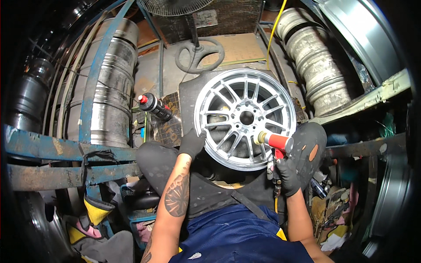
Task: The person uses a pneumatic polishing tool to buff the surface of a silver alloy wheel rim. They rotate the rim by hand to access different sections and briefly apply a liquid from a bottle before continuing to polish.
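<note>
The silver wheel (237,117) lies face up on a dark mat (188,105) before the knees — presumably heavy, rigid and smooth enough to slip, its finish easily scratched. The gloved left hand (192,143) touches the near-left rim, its closure unclear; the right hand (289,176) is wrapped around the red power tool (278,141). Best holds: opposite sides of the rim, or the spokes.

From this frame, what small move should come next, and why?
Probably guide the pad of the red power tool across the wheel's lower right: the right hand grips the tool, its pad is at that area, and the left hand is at the wheel's left edge.
</note>
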### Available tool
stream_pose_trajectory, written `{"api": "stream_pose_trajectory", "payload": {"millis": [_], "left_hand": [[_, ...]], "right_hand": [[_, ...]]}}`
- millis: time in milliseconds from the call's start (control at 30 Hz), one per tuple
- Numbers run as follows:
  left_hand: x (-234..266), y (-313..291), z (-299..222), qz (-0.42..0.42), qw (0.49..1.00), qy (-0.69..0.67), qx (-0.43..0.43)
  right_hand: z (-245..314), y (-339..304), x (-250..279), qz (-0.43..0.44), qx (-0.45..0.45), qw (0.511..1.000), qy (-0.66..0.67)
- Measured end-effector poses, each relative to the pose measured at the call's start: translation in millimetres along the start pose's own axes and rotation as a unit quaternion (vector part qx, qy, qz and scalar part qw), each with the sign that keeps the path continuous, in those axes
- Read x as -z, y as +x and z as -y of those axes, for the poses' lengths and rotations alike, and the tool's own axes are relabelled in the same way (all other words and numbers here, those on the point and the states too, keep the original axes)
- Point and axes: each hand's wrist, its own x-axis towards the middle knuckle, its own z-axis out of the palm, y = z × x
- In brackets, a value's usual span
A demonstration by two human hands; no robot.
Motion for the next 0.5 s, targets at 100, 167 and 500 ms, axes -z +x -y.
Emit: {"api": "stream_pose_trajectory", "payload": {"millis": [100,167,500], "left_hand": [[3.9,-12.4,-13.6,0.014,0.995,0.091,0.033],[25.8,-36.1,-67.1,0.026,0.989,0.144,0.023],[31.7,-22.9,-209.2,0.213,0.903,-0.133,-0.348]], "right_hand": [[3.0,1.4,-2.8,0.008,-0.005,1.0,-0.029],[8.6,4.8,-5.5,-0.013,0.033,0.998,-0.051],[119.0,121.4,-52.7,0.014,0.103,0.987,0.119]]}}
